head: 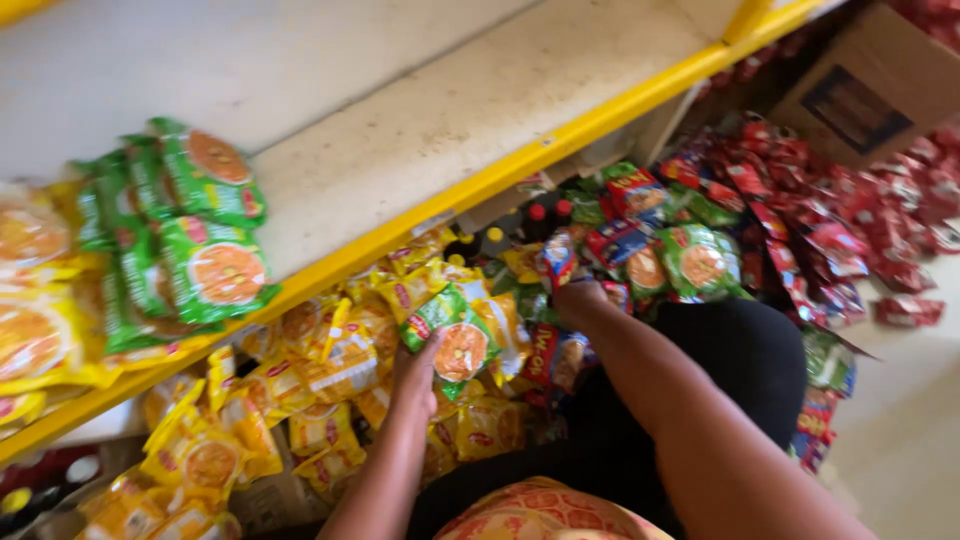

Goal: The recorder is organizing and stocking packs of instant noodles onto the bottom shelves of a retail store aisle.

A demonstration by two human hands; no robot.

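Fingers of the left hand [418, 372] close around the lower edge of a green noodle packet [452, 333], holding it just above the heap of yellow noodle packets [330, 365] that spreads from nine o'clock down to seven o'clock of the hand. At two o'clock from it, the right hand [578, 300] is closed on a blue and red packet [557, 258], gripping its lower end so the packet stands up out of the fist. Beyond that hand, toward one and two o'clock, lie more blue and green packets [690, 258], and past them, at three o'clock, a wide spill of red packets [870, 220] covers the floor. A cardboard box [868, 85] sits at the far one o'clock corner. From ten to twelve o'clock runs a pale shelf [470, 110] with a yellow front edge [520, 165]; on its left part stands a row of green packets [200, 230], with yellow ones just beside them at the frame edge.
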